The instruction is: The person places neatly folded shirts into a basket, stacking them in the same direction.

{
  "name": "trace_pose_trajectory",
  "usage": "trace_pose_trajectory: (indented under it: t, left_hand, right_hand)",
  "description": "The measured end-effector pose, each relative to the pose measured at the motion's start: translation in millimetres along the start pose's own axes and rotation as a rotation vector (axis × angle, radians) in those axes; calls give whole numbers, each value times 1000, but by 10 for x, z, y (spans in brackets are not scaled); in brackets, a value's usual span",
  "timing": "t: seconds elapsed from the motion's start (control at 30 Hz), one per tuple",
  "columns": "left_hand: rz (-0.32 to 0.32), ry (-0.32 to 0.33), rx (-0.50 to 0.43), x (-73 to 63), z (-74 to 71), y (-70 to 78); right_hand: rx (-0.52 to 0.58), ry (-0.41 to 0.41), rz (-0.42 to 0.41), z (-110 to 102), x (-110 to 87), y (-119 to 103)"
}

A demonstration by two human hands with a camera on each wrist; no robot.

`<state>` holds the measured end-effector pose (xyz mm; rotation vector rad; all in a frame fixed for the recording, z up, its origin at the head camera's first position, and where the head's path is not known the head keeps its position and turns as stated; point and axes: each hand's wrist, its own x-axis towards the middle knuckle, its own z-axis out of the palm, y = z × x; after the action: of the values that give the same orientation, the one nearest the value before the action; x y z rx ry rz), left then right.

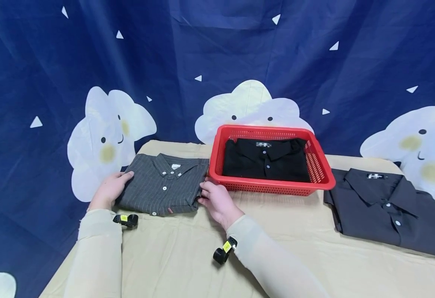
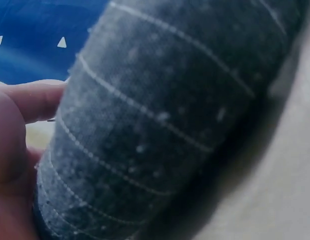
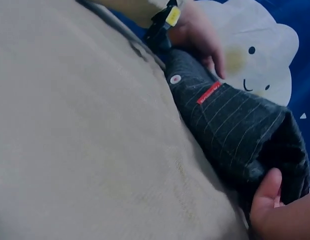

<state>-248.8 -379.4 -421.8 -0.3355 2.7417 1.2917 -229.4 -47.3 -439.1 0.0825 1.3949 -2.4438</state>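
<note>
A folded dark grey pinstriped shirt [image 1: 182, 192] with white buttons and a small red tag lies at the left of the cloth-covered table. My left hand [image 1: 110, 189] holds its left edge, with part of the hand hidden by the fabric. At the opposite edge, my right hand [image 1: 220, 203] grips the side near the red basket [image 1: 262, 185]. The right wrist view shows the right thumb [image 3: 269, 192] against the shirt's open folded end, the other fingers mostly hidden. Striped fabric [image 2: 140, 115] fills most of the left wrist view.
Inside the red basket lies a folded black shirt [image 1: 284, 165]. Another folded dark grey shirt [image 1: 370, 219] lies at the right of the beige tablecloth [image 1: 277, 231]. A blue curtain [image 1: 217, 49] with white clouds hangs behind the table.
</note>
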Motion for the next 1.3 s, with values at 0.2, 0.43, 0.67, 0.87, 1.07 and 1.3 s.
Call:
trace_pose_trajectory:
  t: [0.2,0.43,0.67,0.87,1.07,1.3]
  left_hand:
    - [-14,-19,-140,-6,25,33]
    - [-32,-103,-178,-28,40,74]
    - [-32,-153,-268,-30,43,74]
    - [8,-199,-354,-40,31,44]
    - [60,-247,-416,-77,-7,47]
    - [124,-267,-517,-119,-119,77]
  right_hand:
    - [-133,18,-2,71,43,-20]
    - [-225,-35,-17,145,89,11]
    - [-284,-13,-35,245,84,62]
    - [-243,-37,-47,278,82,87]
    - [-260,-61,-134,290,55,87]
    - [-263,-106,-233,350,7,47]
